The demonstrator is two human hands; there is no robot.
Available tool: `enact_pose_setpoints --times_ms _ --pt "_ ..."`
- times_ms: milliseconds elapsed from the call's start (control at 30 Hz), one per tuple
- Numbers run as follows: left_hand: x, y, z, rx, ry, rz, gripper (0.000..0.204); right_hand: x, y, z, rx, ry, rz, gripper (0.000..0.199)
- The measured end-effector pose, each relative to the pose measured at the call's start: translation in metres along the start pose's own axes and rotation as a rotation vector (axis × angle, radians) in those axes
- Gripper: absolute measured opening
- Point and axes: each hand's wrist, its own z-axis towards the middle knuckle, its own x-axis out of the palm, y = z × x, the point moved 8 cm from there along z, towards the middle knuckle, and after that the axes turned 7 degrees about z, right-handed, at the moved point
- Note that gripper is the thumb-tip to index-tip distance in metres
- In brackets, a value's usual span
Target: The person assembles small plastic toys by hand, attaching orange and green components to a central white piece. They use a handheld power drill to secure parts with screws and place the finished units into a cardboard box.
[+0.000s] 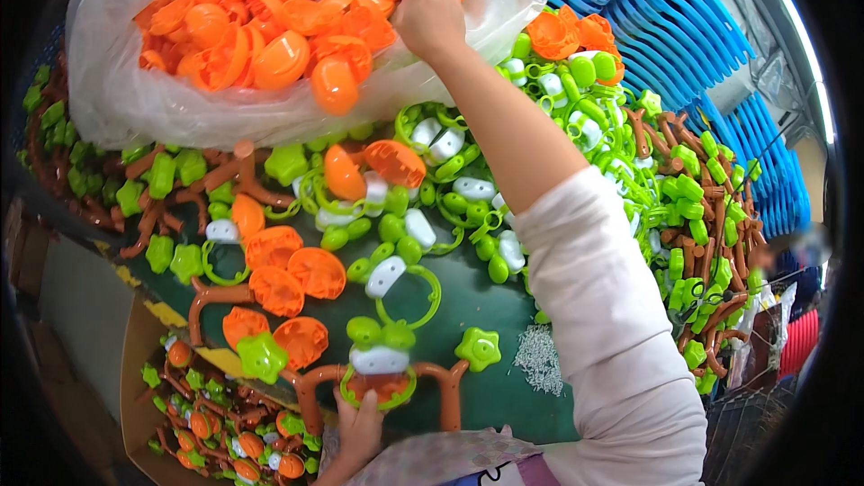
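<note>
Plastic bag (108, 99) of orange shells (279, 61) at the far side of the tabletop (490, 310).
Right hand (432, 13) among them, its grip's hold impossible to tell; left hand (358, 434) has a narrow grip on 1 green-and-white ring piece (378, 361), near edge. Cardboard box (135, 351), lower left, contains branch-and-star toys (200, 423).

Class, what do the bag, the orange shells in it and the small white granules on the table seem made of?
Bag: probably thin plastic film, cloudy and softly creased.
Orange shells: likely hard moulded plastic, glossy, with bright highlights on smooth curves.
White granules: perhaps plastic, but too small to tell; finish unclear, only a pale, grainy scatter shows.
</note>
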Motion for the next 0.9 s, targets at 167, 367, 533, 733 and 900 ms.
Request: enact_pose_setpoints --times_ms 167,367,533,733,900 --pt "-0.026 0.027 0.003 0.049 -0.028 0.108 0.057 0.033 -0.122 0.01 0.577 0.326 -0.03 0.066" --pt "-0.017 0.018 0.006 0.055 0.033 0.064 0.059 0.041 -0.101 0.006 0.166 0.402 0.341 0.076" --pt "-0.015 0.014 0.005 0.096 0.043 0.123 0.054 0.037 -0.067 0.014 -0.205 0.396 -0.171 0.068" --pt "-0.011 -0.001 0.0 -0.053 0.044 0.385 0.055 0.011 -0.039 0.021 -0.234 0.243 0.191 0.068" --pt "0.004 -0.012 -0.008 0.018 0.014 0.016 0.054 -0.076 0.083 -0.083 0.161 0.607 0.647 0.066"
